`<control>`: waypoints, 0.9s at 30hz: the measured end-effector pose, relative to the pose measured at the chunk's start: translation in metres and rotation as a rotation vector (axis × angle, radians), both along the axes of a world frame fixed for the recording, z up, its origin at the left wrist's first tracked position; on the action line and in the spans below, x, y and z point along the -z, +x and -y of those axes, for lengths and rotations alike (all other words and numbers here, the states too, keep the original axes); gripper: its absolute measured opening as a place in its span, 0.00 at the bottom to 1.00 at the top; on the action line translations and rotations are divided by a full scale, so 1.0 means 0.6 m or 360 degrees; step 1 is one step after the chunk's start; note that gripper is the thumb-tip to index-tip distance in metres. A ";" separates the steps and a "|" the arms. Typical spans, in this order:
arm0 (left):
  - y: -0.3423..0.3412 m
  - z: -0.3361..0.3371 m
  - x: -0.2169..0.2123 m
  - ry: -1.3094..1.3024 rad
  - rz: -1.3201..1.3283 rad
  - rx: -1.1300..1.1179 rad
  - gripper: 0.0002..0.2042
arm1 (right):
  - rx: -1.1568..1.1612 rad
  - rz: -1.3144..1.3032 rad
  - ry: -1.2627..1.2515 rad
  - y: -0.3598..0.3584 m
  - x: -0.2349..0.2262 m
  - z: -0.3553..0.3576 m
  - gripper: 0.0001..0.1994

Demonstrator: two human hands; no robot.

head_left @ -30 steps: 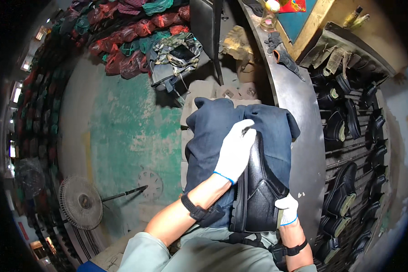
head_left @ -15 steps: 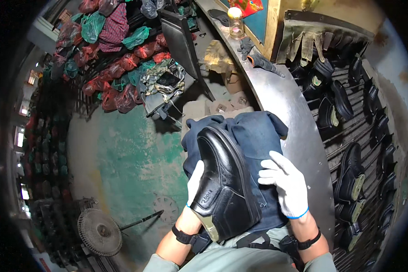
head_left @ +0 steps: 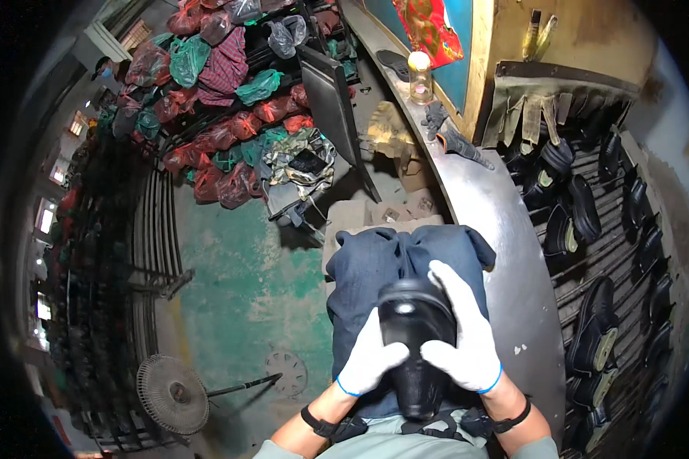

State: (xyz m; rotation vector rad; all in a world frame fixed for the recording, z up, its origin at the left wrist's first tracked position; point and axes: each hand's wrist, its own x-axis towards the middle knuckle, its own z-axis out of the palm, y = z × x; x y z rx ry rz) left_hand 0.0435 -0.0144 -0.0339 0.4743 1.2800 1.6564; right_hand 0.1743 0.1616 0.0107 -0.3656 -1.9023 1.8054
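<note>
A black leather shoe (head_left: 417, 325) is held over my lap, its rounded toe pointing away from me. My left hand (head_left: 371, 358), in a white knit glove, grips the shoe's left side with the thumb lying over the top. From the other side my right hand (head_left: 467, 340), gloved the same way, closes on the shoe, its thumb on top and its fingers stretched along the side toward the toe. Beneath the shoe, dark blue cloth (head_left: 364, 264) covers my lap. The shoe's sole and the undersides of my fingers are hidden.
A metal bench (head_left: 513, 283) runs along my right, bearing a dark work glove (head_left: 463, 149) and a plastic bottle (head_left: 419, 80). Beyond it, a slatted rack (head_left: 559, 298) holds several black shoes. A fan (head_left: 172, 394) stands at left; bagged bundles (head_left: 233, 190) lie farther off.
The shoe has turned from showing its side to toe-away, foreshortened. My right hand, earlier open and apart from it, now grips it. The view has shifted slightly.
</note>
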 end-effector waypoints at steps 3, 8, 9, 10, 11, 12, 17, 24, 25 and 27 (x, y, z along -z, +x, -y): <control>-0.009 -0.014 -0.056 -0.0027 -0.0238 -0.0089 0.48 | -0.0034 -0.0037 0.0450 -0.017 -0.003 -0.003 0.47; -0.039 -0.026 -0.069 -0.0041 -0.0521 -0.0127 0.51 | -0.0135 0.0027 0.0218 -0.012 -0.036 -0.005 0.42; -0.044 -0.025 -0.065 -0.0066 -0.0553 -0.0113 0.50 | -0.0133 -0.0069 0.0097 -0.017 -0.028 -0.013 0.41; -0.049 -0.026 -0.063 -0.0092 -0.0584 -0.0097 0.50 | -0.0161 -0.0105 -0.0253 -0.027 -0.024 -0.019 0.41; -0.052 -0.031 -0.064 -0.0094 -0.0527 -0.0099 0.51 | -0.0187 -0.0133 -0.0597 -0.039 -0.021 -0.028 0.41; -0.057 -0.039 -0.066 -0.0095 -0.0470 -0.0100 0.52 | -0.0283 -0.0165 -0.0790 -0.054 -0.011 -0.049 0.40; -0.106 -0.092 -0.023 0.0065 -0.0366 -0.0029 0.53 | -0.0587 -0.0008 -0.0908 -0.115 0.031 -0.121 0.34; -0.133 -0.119 0.041 0.0076 0.0078 0.0087 0.43 | -0.0570 0.0145 -0.0760 -0.151 0.081 -0.113 0.27; -0.137 -0.120 0.044 0.0076 0.0108 0.0120 0.40 | -0.0548 0.0123 -0.0923 -0.158 0.086 -0.106 0.25; -0.140 -0.125 0.051 0.0078 0.0080 0.0134 0.39 | -0.0429 0.0345 -0.0641 -0.155 0.074 -0.104 0.24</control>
